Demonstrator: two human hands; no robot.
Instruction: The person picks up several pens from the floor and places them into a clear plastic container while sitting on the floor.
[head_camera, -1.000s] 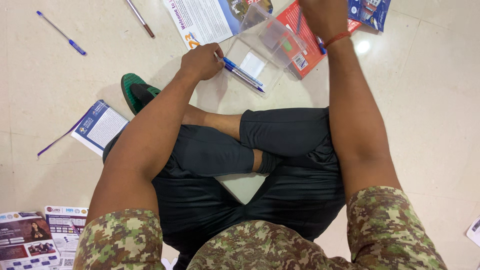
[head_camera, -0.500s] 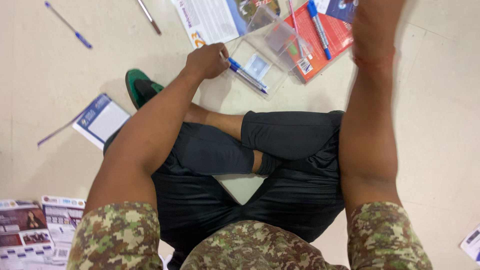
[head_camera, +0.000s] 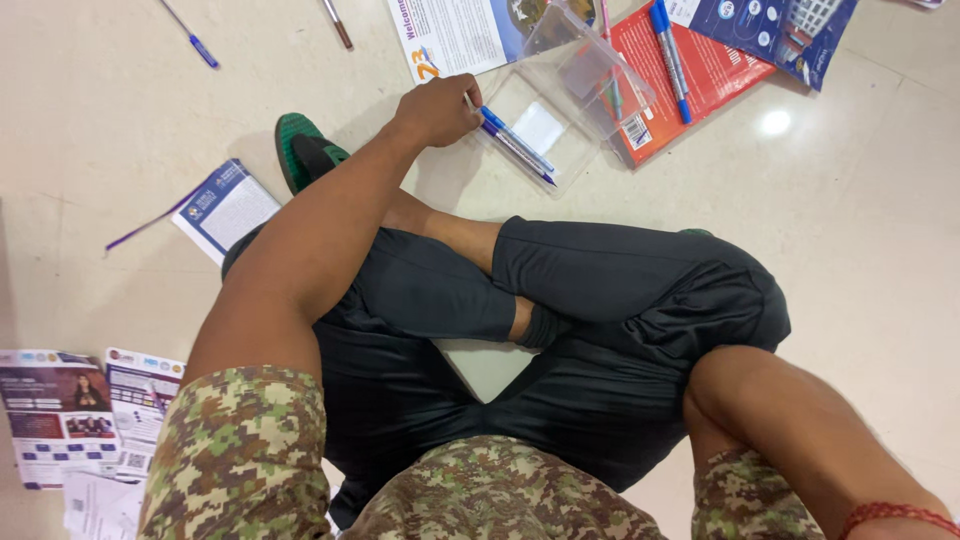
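I sit cross-legged on a pale tiled floor. My left hand (head_camera: 437, 108) is closed around two blue pens (head_camera: 520, 148), whose tips lie over the tray of an open clear plastic box (head_camera: 582, 150). The box lid rests on a red booklet (head_camera: 725, 72), and a blue marker (head_camera: 668, 60) lies on that booklet. Only my right forearm (head_camera: 800, 430) shows, at the bottom right, with a red thread (head_camera: 890, 515) on the wrist. The right hand itself is cut off by the frame edge.
A white and blue leaflet (head_camera: 455, 35) and a dark blue folder (head_camera: 785, 30) lie beyond the box. A blue pen (head_camera: 190, 40) and a brown pen (head_camera: 337, 25) lie at the top left. A green-soled foot (head_camera: 298, 150), a blue booklet (head_camera: 225, 208) and brochures (head_camera: 70, 410) are on my left.
My right hand has left the red booklet, swung right and dropped back beside my knee, out of view. The blue marker now lies uncovered on the booklet. My left hand keeps the pens.
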